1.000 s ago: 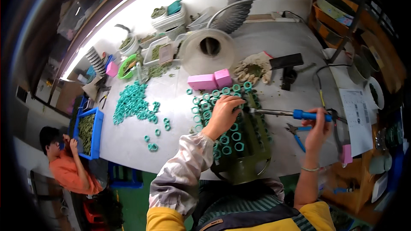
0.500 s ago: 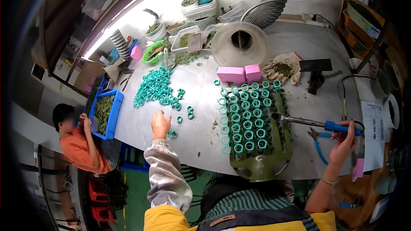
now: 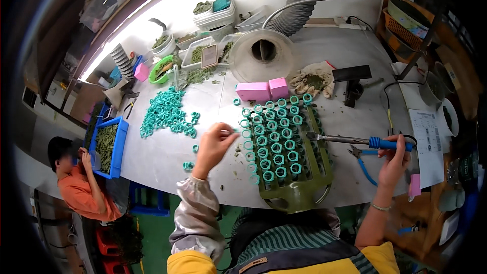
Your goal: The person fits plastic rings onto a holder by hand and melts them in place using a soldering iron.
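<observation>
Over to mid-frame came my left hand (image 3: 212,146), pinching — what, I can't tell — while my right hand (image 3: 394,164) grips the iron (image 3: 361,142), rings (image 3: 276,143) line the lower-middle rack (image 3: 290,194), and a loose pile (image 3: 163,111) waits at left.

From the bench's (image 3: 167,165) near edge a lane runs between ring heap (image 3: 163,114) and green rack (image 3: 294,193) (the left hand (image 3: 213,147) fills part), pink blocks (image 3: 253,92) barring the rack's far end and the blue-handled iron (image 3: 374,142) its right.

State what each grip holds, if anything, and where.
Right grip: the soldering iron, by its blue handle. Left grip: a teal bit shows at the fingertips; its hold is unclear.
</observation>
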Demonstrator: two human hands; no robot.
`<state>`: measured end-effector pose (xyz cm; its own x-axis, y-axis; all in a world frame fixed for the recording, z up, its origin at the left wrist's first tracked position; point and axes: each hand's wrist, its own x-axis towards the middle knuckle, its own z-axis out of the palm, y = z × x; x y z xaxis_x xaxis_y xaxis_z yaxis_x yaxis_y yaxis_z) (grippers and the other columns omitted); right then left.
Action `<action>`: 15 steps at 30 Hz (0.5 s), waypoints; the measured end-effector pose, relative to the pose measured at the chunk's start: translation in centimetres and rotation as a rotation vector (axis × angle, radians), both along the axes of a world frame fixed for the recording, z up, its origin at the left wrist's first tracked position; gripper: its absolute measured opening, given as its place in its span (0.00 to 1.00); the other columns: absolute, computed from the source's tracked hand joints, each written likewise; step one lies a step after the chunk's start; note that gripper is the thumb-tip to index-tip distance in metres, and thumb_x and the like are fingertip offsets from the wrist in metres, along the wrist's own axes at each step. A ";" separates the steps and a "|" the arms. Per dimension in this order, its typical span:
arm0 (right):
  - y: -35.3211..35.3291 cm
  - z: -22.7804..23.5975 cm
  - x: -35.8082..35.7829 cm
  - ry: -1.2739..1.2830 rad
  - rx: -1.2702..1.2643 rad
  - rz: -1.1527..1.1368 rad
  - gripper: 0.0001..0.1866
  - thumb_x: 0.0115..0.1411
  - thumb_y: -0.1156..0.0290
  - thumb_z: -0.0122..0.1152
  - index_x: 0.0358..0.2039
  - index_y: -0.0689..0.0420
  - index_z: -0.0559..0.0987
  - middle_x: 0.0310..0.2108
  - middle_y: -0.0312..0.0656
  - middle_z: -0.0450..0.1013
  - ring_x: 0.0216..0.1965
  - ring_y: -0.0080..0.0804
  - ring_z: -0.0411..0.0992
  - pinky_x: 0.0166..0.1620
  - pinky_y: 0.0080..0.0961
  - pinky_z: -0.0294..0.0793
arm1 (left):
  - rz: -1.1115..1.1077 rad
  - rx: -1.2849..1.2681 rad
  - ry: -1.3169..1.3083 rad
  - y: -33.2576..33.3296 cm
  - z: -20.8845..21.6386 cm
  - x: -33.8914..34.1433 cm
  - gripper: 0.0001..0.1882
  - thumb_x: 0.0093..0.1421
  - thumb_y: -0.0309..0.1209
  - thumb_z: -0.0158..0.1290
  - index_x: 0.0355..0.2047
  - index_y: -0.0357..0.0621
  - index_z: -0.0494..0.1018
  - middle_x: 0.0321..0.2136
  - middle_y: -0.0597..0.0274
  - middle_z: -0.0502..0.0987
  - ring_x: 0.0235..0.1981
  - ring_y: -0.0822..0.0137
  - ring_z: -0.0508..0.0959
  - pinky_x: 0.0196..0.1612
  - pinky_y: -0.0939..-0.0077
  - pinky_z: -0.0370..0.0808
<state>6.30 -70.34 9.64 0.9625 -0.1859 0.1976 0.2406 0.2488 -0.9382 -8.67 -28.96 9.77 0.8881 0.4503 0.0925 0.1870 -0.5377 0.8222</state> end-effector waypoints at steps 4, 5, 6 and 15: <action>-0.1 -0.1 -0.1 0.001 -0.008 -0.010 0.19 0.65 0.55 0.56 0.28 0.59 0.78 0.25 0.40 0.77 0.19 0.23 0.73 0.25 0.17 0.74 | -0.277 -0.232 -0.038 -6.8 1.2 4.0 0.13 0.59 0.22 0.58 0.45 0.38 0.75 0.44 0.66 0.68 0.33 0.81 0.73 0.34 0.87 0.72; -0.2 -0.1 -0.1 0.005 -0.006 0.004 0.19 0.65 0.55 0.56 0.28 0.60 0.78 0.25 0.40 0.77 0.19 0.23 0.73 0.24 0.17 0.74 | -0.317 -0.185 -0.034 -7.8 0.9 4.8 0.13 0.59 0.21 0.58 0.45 0.39 0.75 0.43 0.66 0.68 0.32 0.80 0.73 0.35 0.86 0.73; -0.2 -0.2 -0.1 0.012 -0.004 0.018 0.19 0.65 0.55 0.56 0.28 0.60 0.78 0.25 0.40 0.77 0.19 0.23 0.73 0.24 0.17 0.74 | -0.355 -0.138 -0.029 -8.8 0.5 5.5 0.14 0.59 0.21 0.57 0.46 0.40 0.76 0.42 0.66 0.67 0.32 0.79 0.73 0.35 0.85 0.73; 1.1 -1.7 -0.2 0.011 0.063 0.058 0.18 0.67 0.60 0.52 0.29 0.63 0.77 0.24 0.41 0.76 0.19 0.23 0.74 0.25 0.19 0.75 | -0.369 0.386 -0.248 -12.4 -2.7 9.1 0.16 0.51 0.22 0.61 0.42 0.43 0.78 0.44 0.57 0.77 0.43 0.52 0.76 0.46 0.65 0.74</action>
<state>6.09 -69.23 7.92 0.9741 -0.1415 0.1765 0.2138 0.3210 -0.9226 0.47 -41.37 7.11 0.9106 0.0083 0.4133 -0.2420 -0.7997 0.5495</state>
